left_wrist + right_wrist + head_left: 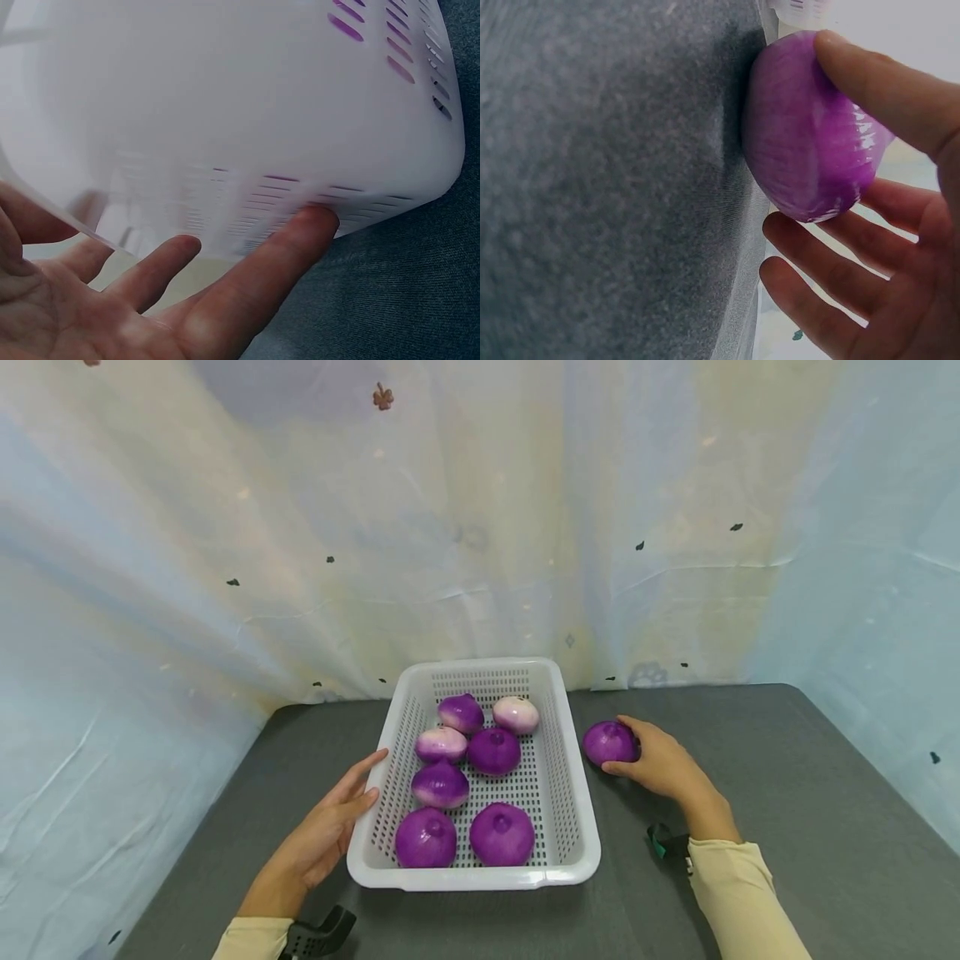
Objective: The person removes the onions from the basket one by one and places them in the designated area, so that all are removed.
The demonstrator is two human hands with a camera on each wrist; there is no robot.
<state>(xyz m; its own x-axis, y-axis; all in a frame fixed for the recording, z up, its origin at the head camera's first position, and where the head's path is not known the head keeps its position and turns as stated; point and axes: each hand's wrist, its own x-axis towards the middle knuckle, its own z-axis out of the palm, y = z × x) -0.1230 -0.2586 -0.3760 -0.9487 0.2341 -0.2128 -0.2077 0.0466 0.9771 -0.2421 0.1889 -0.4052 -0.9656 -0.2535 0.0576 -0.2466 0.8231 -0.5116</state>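
A white slotted plastic basket (581, 860) holds several purple onions, among them a round one (502, 835) at the front right and a paler one (516, 715) at the back. My left hand (322, 835) is at the basket's left side, its fingers fairly straight. The left wrist view shows those fingertips (315, 225) against the outer wall. To the right of the basket, my right hand (663, 764) holds a single purple onion (609, 743) between thumb and fingers. In the right wrist view this onion (810, 135) sits against or very near the grey surface.
Dark grey cloth covers the table (787, 793). A pale patterned curtain (480, 527) hangs behind it and along both sides, close to the basket's far end. Dark bands are worn at both wrists.
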